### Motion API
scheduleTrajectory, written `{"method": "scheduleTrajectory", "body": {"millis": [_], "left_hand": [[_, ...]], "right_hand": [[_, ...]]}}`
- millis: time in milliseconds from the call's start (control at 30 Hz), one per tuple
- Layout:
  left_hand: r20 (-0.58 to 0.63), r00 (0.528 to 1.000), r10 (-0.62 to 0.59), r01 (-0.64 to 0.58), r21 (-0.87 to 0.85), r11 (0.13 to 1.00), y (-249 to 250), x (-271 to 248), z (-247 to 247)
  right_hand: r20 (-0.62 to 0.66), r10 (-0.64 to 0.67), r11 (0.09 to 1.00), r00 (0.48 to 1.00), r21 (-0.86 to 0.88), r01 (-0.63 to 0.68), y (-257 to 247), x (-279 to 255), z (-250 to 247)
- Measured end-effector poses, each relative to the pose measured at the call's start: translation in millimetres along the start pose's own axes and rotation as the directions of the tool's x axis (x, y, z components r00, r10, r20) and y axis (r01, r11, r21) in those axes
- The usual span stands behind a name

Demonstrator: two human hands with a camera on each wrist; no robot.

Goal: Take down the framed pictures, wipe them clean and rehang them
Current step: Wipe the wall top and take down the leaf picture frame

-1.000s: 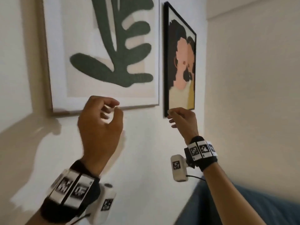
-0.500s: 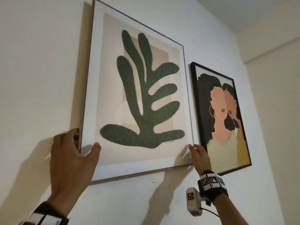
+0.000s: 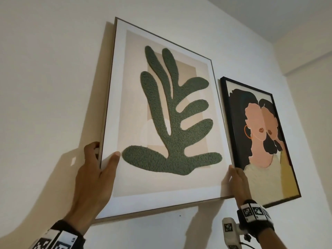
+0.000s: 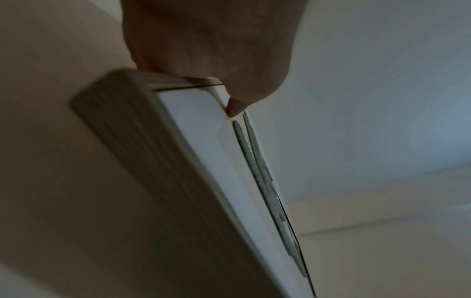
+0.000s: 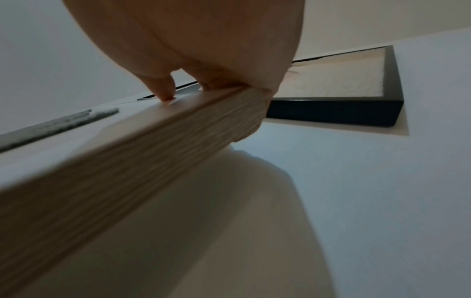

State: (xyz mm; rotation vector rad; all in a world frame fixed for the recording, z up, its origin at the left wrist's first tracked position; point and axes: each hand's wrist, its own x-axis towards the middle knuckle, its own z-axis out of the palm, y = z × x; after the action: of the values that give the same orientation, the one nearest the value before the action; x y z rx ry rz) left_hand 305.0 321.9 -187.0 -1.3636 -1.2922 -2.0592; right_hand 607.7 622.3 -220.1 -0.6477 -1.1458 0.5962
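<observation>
A large light-wood framed picture [image 3: 124, 112] with a green leaf shape hangs tilted off the white wall. My left hand [image 3: 97, 169] grips its lower left edge, thumb on the glass and fingers behind the frame [image 4: 142, 141]. My right hand [image 3: 237, 180] grips the lower right edge, thumb on the front [image 5: 163, 88] and fingers behind the wooden frame [image 5: 153, 157]. To its right a smaller black-framed picture [image 3: 258, 137] of two faces hangs flat on the wall, its black corner [image 5: 356, 108] showing in the right wrist view.
The white wall [image 3: 45, 87] runs left of the frames and meets a side wall [image 3: 309, 105] at the right corner. The black frame sits very close to the big frame's right edge. The ceiling [image 3: 296, 13] shows at the top right.
Both hands went from free below the frames to gripping the big picture's lower edges. The picture's bottom has come away from the wall, and my view tilted upward.
</observation>
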Motion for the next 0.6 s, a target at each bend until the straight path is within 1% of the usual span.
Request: {"method": "scheduleTrajectory", "body": {"millis": [133, 233, 400, 600], "left_hand": [[0.038, 0.999, 0.038, -0.035, -0.077, 0.996, -1.5, 4.6, -3.3], [0.033, 0.995, 0.096, -0.092, -0.092, 0.991, -4.2, 12.4, -5.2], [0.044, 0.986, 0.161, -0.154, -0.120, 0.981, 3.8, 29.8, -12.6], [0.031, 0.975, 0.219, -0.213, -0.130, 0.968, 18.9, 44.5, -16.6]], "right_hand": [[0.003, -0.108, 0.994, 0.994, 0.004, 0.108, 0.5, -5.1, 3.4], [-0.008, -0.126, 0.992, 0.992, 0.010, 0.126, -3.9, -3.5, 6.1], [-0.038, -0.215, 0.976, 0.976, 0.026, 0.216, -30.0, -1.4, 9.0], [-0.063, -0.248, 0.968, 0.967, 0.019, 0.250, -47.4, 3.7, 4.6]]}}
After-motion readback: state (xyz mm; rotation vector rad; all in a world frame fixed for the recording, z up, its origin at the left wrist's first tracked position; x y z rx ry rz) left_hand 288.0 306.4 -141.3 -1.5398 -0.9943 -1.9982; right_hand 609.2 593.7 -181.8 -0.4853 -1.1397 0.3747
